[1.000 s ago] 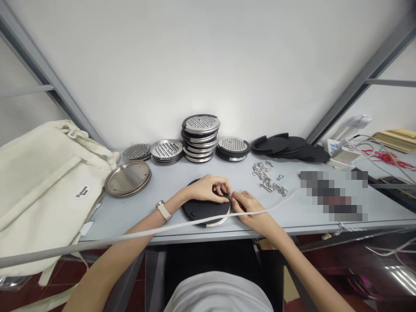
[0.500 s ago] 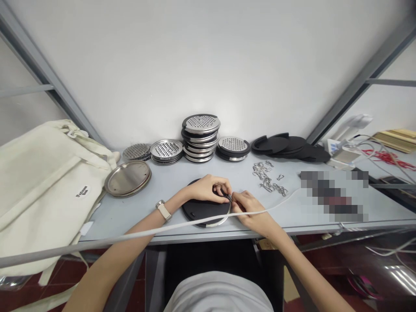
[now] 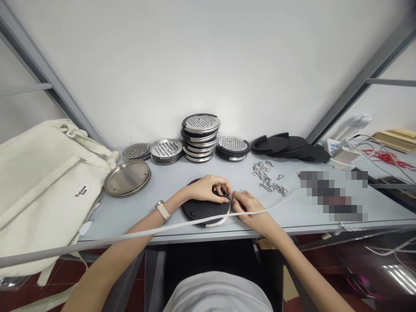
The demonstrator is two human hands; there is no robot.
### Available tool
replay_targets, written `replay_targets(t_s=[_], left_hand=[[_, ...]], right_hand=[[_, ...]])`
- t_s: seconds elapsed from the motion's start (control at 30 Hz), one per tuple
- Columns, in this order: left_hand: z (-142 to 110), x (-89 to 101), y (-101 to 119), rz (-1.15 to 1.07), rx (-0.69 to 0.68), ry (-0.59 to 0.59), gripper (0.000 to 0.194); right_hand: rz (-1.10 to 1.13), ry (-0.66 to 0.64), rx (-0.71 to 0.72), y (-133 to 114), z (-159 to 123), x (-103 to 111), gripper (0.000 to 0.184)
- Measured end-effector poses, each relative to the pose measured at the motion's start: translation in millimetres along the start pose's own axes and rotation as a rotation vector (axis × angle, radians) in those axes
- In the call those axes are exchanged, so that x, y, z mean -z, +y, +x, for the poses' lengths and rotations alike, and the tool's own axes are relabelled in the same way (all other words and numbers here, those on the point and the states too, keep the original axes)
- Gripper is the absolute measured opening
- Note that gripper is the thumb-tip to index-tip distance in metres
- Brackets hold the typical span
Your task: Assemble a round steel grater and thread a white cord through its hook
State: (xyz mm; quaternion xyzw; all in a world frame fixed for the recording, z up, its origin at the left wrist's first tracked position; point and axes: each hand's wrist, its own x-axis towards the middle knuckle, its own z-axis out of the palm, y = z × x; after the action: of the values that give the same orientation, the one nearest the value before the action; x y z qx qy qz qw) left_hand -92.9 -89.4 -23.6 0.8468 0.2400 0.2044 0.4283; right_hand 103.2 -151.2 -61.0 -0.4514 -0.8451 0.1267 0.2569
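Observation:
On the table in front of me lies a round black holder [image 3: 208, 209] with a silvery metal rim along its lower right edge. My left hand [image 3: 209, 189] rests across its top, thumb and fingers closed around a small metal clip [image 3: 228, 196] at the disc's right edge. From the right, my right hand [image 3: 248, 207] meets the clip with thumb and forefinger pinched together; its other fingers are curled in. Fingers partly hide the clip, and whether it passes through the disc cannot be made out. A pale cable [image 3: 191, 223] crosses in front of the disc.
Loose metal clips [image 3: 268, 177] lie right of the disc. Behind stand a tall stack of round graters [image 3: 201, 125], lower grater piles [image 3: 167, 149] and black holders [image 3: 292, 145]. Plain metal discs [image 3: 127, 177] and a cream bag [image 3: 55, 190] are at left.
My hands stay at the disc's edge. The right fingertips have shifted slightly, and the clip between the hands shows at a somewhat different angle.

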Motion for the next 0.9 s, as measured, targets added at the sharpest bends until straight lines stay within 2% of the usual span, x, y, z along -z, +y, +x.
replay_targets(t_s=[0.23,0.57,0.9], left_hand=[[-0.1,0.0,0.1,0.007,-0.015,0.018,0.024],[0.1,-0.7,-6.9,-0.043,0.032,0.060,0.033],[1.0,-2.1,-9.8,-0.150,-0.003,0.036,0.028]], right_hand=[[0.009,-0.010,0.008,-1.6,1.0,1.1,0.018],[0.003,-0.028,0.005,-0.4,1.0,0.2,0.018],[-0.004,-0.021,0.019,1.1,-0.4,-0.9,0.020]])
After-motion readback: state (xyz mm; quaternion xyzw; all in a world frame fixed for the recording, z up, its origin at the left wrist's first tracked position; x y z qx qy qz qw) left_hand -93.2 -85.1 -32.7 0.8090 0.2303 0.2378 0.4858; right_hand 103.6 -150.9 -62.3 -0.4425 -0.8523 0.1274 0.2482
